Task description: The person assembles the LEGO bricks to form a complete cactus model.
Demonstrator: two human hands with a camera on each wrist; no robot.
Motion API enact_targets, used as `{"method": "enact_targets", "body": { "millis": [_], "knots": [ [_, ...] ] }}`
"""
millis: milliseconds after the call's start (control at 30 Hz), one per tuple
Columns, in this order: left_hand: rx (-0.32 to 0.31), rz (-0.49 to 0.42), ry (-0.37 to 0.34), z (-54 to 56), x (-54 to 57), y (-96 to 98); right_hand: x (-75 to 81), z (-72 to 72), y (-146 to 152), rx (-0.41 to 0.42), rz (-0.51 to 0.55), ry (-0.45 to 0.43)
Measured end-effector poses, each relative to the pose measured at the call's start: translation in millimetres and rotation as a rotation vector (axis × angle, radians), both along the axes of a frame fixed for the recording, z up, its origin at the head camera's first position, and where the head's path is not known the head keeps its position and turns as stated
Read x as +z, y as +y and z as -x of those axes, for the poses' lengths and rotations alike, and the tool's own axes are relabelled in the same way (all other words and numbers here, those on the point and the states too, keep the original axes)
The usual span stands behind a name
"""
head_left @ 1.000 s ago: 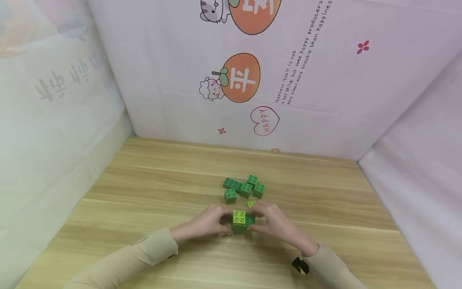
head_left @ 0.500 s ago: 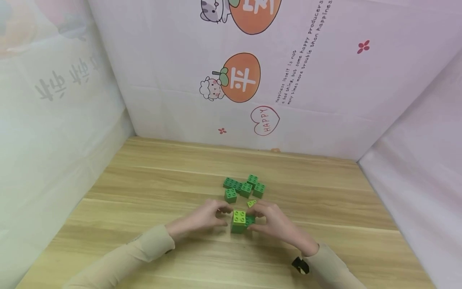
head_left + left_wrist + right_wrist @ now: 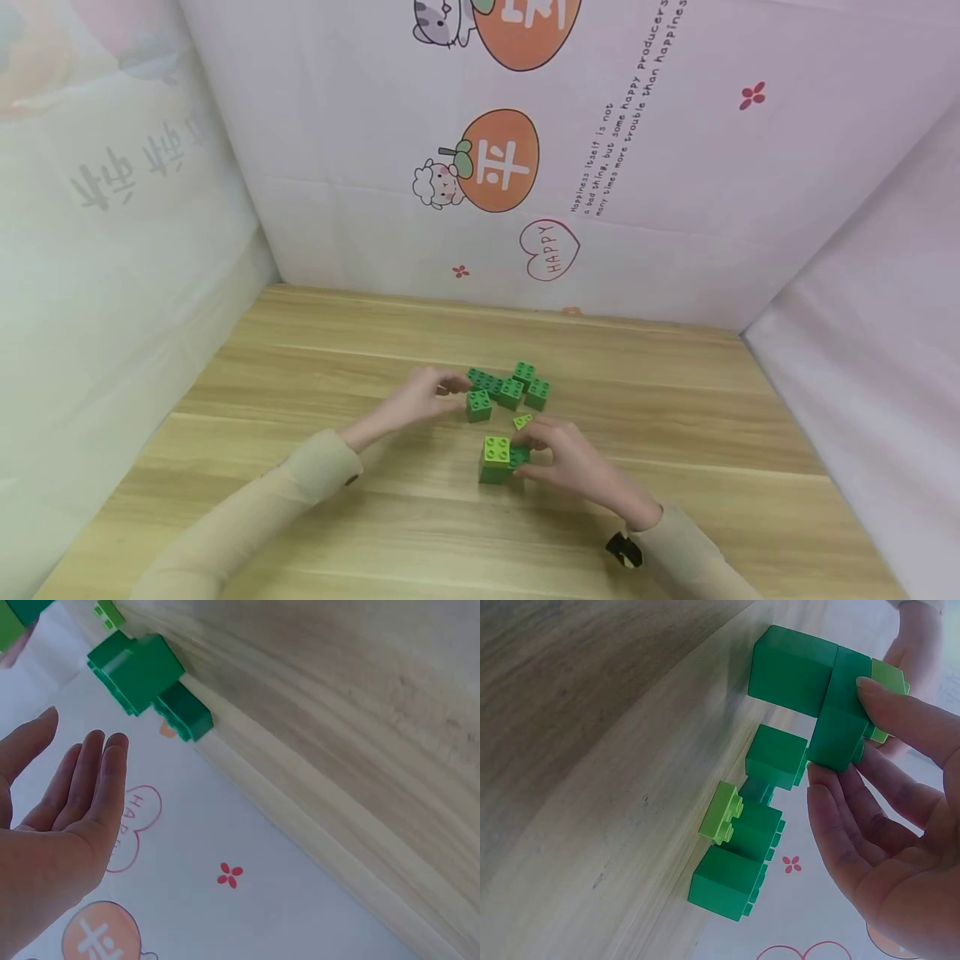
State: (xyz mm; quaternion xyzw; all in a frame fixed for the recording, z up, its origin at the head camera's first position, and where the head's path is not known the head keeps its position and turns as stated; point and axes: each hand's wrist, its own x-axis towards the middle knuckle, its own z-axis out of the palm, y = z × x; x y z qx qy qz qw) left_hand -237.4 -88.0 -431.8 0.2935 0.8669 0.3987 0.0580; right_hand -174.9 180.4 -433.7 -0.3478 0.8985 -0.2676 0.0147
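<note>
The brick stack (image 3: pixel 493 472) stands upright on the tabletop (image 3: pixel 420 542), its studs pointing up. Within it, the overhanging brick (image 3: pixel 841 709) has its long axis from nine to three o'clock in the head view, jutting toward three. The right hand (image 3: pixel 564 461), at three o'clock from the stack, pinches that jutting end between thumb and fingers. At ten o'clock, the left hand (image 3: pixel 422 398) holds nothing, thumb well apart from the fingers, near a loose green brick (image 3: pixel 478 407) and the long brick (image 3: pixel 486 382), which lies ten to four (whether a fingertip touches it, I cannot tell). A small lime piece (image 3: pixel 522 422) sits at one o'clock from the stack.

The head view shows four studs on the lime top brick (image 3: pixel 497 450); the right wrist view alone bares the overhang's underside and the whole side of the bottom brick (image 3: pixel 791 671). The left wrist view reveals straight fingers and an open palm.
</note>
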Motion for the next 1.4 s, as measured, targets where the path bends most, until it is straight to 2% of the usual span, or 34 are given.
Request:
{"method": "enact_targets", "body": {
  "millis": [200, 400, 600, 933, 1400],
  "knots": [
    [0.029, -0.013, -0.028, 21.4, -0.3, -1.2, -0.8, 0.6, 1, 0.027, 0.026, 0.032],
    [0.056, 0.053, -0.041, 40.5, -6.6, 0.2, 0.3, 0.5, 1, 0.01, 0.008, 0.02],
    [0.081, 0.098, -0.077, 54.8, -15.7, 5.1, 2.3, 0.1, 1, 0.002, -0.011, 0.009],
    [0.088, 0.126, -0.106, 69.5, -24.1, 9.0, 5.4, -0.1, 0, -0.003, -0.009, 0.005],
    [0.041, 0.138, -0.11, 77.0, -34.7, 14.0, 3.1, 1.5, 1, 0.008, -0.014, -0.006]
  ]
}}
